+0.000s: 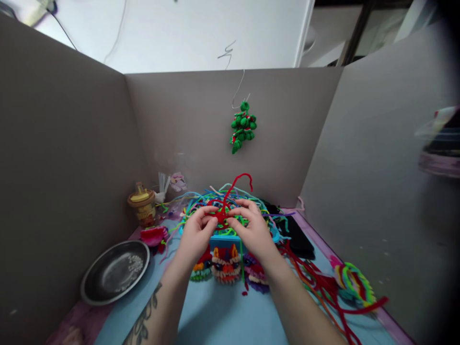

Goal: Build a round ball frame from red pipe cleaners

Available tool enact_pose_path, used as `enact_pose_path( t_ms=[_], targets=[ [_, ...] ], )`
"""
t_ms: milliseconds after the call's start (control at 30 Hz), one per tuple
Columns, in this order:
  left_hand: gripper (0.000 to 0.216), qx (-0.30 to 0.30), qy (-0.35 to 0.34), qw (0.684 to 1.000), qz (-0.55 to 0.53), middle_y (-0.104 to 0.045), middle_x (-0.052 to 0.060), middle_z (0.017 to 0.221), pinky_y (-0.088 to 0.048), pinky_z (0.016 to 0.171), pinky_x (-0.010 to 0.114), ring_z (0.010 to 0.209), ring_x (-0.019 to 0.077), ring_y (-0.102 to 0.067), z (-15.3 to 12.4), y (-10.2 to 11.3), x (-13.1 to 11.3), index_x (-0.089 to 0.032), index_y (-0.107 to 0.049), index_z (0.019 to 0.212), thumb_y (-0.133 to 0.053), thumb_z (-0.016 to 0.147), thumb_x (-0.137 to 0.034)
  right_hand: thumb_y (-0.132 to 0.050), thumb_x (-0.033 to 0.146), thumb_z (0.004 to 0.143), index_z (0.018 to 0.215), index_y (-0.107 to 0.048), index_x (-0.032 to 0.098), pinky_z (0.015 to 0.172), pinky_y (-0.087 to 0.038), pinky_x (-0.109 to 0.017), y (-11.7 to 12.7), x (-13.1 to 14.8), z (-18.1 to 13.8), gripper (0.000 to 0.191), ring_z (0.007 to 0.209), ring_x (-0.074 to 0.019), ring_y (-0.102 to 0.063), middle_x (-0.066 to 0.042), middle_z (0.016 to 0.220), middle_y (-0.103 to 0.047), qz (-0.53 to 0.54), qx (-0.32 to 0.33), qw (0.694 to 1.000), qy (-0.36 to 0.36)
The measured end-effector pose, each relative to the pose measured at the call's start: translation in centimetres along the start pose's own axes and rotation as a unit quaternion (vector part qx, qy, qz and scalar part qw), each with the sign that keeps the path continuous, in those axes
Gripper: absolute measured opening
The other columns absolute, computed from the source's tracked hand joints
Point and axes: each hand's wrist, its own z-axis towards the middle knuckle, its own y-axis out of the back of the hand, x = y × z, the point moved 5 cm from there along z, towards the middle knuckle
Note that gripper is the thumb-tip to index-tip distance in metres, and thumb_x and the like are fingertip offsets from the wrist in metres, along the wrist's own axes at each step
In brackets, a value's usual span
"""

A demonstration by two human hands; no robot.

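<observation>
Between both hands is a red pipe-cleaner piece [222, 219], with one loose red end curling up above it. My left hand [201, 225] pinches its left side between thumb and fingers. On the other side my right hand [249, 223] grips it with thumb and fingertips. Right behind and below the hands stands a blue basket [225, 241] heaped with pipe cleaners of many colours. In front of the basket sit several fuzzy pipe-cleaner figures [226, 266], partly covered by my forearms. A green strand hangs down near my right wrist.
A metal bowl [115, 273] with small pale bits lies at left, near a brown cup [143, 206]. Red pipe cleaners [323, 287] and a colourful ring [355, 282] lie at right by a black phone-like slab [300, 237]. A green ornament [243, 127] hangs on the back panel.
</observation>
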Motion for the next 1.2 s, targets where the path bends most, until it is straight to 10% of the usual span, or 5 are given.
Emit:
enact_pose_path(
  t_ms=[567,900,1200],
  targets=[
    [0.031,0.018,-0.083,0.994,0.069,-0.056,-0.002,0.063,-0.036,0.052,0.021,0.057,0.0116,-0.049,-0.5,-1.1,0.1,-0.017,-0.058,0.112,-0.053,0.082,-0.022,-0.059,0.029,0.072,0.056,-0.055,0.019,0.1,-0.031,-0.038,-1.5,-0.8,-0.3,0.019,0.122,-0.0261,-0.042,-0.009,0.119,-0.05,0.151,0.037,0.982,-0.11],
    [0.019,0.004,-0.003,0.999,-0.035,-0.07,0.004,0.076,-0.046,0.064,0.023,0.069,0.015,-0.062,-0.1,-0.7,0.6,-0.015,-0.07,0.088,-0.067,0.07,-0.021,-0.06,0.03,0.072,0.056,-0.059,0.02,0.1,-0.03,-0.042,-1.3,-1.6,-0.2,0.019,0.115,-0.0277,-0.047,-0.009,0.113,-0.052,0.064,0.032,0.993,-0.09],
    [0.033,-0.13,0.074,0.963,-0.223,-0.068,-0.001,0.064,-0.042,0.054,0.018,0.055,0.0081,-0.056,0.0,-0.1,1.7,-0.013,-0.069,0.082,-0.081,0.053,-0.024,-0.063,0.022,0.075,0.07,-0.067,0.022,0.1,-0.032,-0.047,-0.8,1.1,-0.7,0.006,0.119,-0.0282,-0.044,-0.009,0.121,-0.052,-0.036,-0.049,0.997,0.043]
  ],
)
